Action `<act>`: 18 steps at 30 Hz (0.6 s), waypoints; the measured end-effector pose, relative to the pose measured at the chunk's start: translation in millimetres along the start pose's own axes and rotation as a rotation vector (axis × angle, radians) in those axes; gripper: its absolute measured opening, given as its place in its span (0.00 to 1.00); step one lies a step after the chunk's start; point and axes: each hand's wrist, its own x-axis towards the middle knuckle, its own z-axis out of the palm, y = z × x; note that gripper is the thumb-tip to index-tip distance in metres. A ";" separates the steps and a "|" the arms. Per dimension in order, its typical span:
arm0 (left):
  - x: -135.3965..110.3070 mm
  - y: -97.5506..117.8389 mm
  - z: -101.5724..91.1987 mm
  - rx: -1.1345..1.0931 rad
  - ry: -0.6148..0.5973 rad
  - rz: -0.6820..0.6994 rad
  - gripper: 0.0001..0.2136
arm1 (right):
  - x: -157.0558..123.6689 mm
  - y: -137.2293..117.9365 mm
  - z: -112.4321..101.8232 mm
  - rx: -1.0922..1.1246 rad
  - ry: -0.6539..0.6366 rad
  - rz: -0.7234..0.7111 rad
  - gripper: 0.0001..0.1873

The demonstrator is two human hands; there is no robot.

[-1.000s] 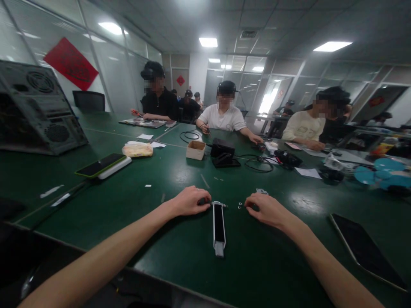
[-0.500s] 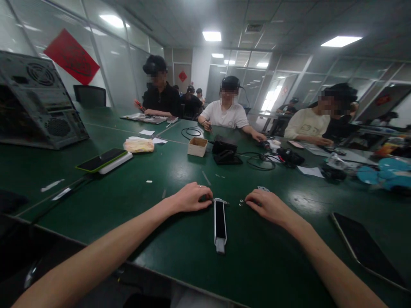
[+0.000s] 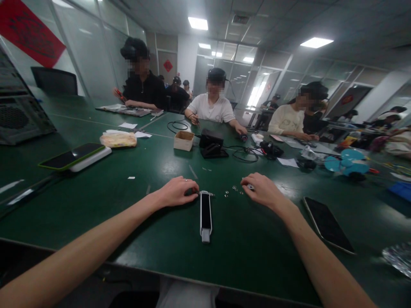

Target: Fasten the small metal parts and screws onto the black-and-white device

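Note:
A long white-framed device with a black face (image 3: 205,215) lies lengthwise on the green table (image 3: 160,231) in front of me. My left hand (image 3: 178,191) rests curled on the table at the device's far end, fingertips closed on a small dark thing I cannot make out. My right hand (image 3: 263,189) is curled to the right, fingertips pinched round a small pale metal piece (image 3: 249,187). Several tiny metal rings or screws (image 3: 233,190) lie on the table between the hands.
A dark phone (image 3: 327,223) lies right of my right arm; crumpled foil (image 3: 398,259) further right. A phone on a white pack (image 3: 75,156), a computer case (image 3: 19,115), a small box (image 3: 183,140), a black charger with cables (image 3: 212,145) and a blue fan (image 3: 345,162) sit around. Three people work opposite.
The view has swung right and down. My right hand has shifted right, away from the device, uncovering the small metal bits. My left hand stays at the device's far end.

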 end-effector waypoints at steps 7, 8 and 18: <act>0.6 -0.1 0.1 0.008 0.007 0.004 0.07 | -2.0 4.3 -4.5 -0.007 -0.155 0.057 0.12; 0.5 -0.5 0.5 0.008 0.010 0.004 0.07 | -1.1 3.3 -2.6 0.008 -0.171 0.049 0.12; 0.2 -1.3 1.1 -0.002 0.017 0.012 0.07 | 2.3 -9.8 -2.2 0.091 -0.281 0.169 0.11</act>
